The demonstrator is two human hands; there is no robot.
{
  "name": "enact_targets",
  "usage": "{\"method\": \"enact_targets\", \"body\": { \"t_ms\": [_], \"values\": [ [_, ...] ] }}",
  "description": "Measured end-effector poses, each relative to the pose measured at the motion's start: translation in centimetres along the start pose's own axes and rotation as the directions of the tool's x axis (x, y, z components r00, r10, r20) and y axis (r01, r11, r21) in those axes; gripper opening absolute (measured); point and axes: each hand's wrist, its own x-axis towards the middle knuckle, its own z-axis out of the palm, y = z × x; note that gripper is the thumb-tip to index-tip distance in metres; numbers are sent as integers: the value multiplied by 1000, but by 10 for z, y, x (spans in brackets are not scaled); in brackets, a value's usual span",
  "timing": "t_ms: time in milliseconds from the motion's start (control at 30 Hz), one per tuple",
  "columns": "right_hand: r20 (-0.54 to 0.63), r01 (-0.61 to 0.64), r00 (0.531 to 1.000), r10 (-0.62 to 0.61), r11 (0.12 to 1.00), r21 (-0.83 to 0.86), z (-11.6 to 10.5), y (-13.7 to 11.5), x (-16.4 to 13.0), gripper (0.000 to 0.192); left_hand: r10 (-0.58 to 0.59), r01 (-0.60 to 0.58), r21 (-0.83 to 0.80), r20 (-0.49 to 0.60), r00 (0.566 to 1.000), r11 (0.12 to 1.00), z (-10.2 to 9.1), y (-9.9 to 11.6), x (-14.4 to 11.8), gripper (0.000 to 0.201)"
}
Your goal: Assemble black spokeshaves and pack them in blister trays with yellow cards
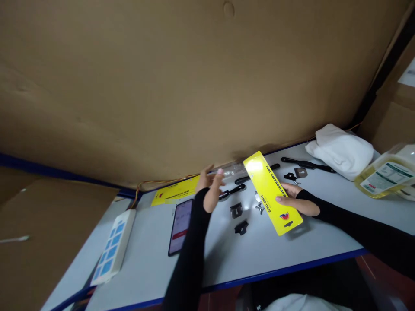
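Yellow card (269, 192), held in right hand (301, 205), apart from left hand (211, 196)

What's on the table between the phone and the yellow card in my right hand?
In the head view, a slotted metal plate, a black fitting and, beside the card, shiny metal pieces; a black tool lies farther back.
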Motion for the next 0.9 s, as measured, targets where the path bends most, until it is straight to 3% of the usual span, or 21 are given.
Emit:
{"method": "enact_targets", "body": {
  "t_ms": [33,100,167,267,433,533,633,733,900],
  "values": [
    [40,0,999,-1,999,35,1,-4,-2,52,-22,43,-225,93,995,973,19,5,-8,92],
    [125,-30,992,20,997,76,4,-11,-2,55,-13,163,-512,283,959,844,48,8,-24,82],
    [200,-76,978,60,995,72,5,-17,3,59,3,283,-653,400,917,703,64,4,-39,63],
    [211,-101,973,94,995,23,4,-25,19,59,-20,368,-720,442,897,588,70,-4,-50,51],
    [88,-96,989,121,964,-247,-10,-32,31,51,-100,304,-768,302,948,564,70,-17,-43,61],
    [-187,-92,981,48,968,-233,-16,-27,30,52,-58,278,-775,299,952,567,68,-19,-40,68],
    [-387,-20,920,-58,980,-196,-18,-20,32,51,10,299,-765,370,929,570,63,-15,-43,71],
    [-433,21,896,-92,986,-165,-19,-20,34,54,54,280,-763,380,923,583,56,-11,-45,77],
    [-396,68,913,-102,993,-98,-19,-26,32,56,75,314,-766,425,902,561,43,-15,-41,86]
  ]
}}
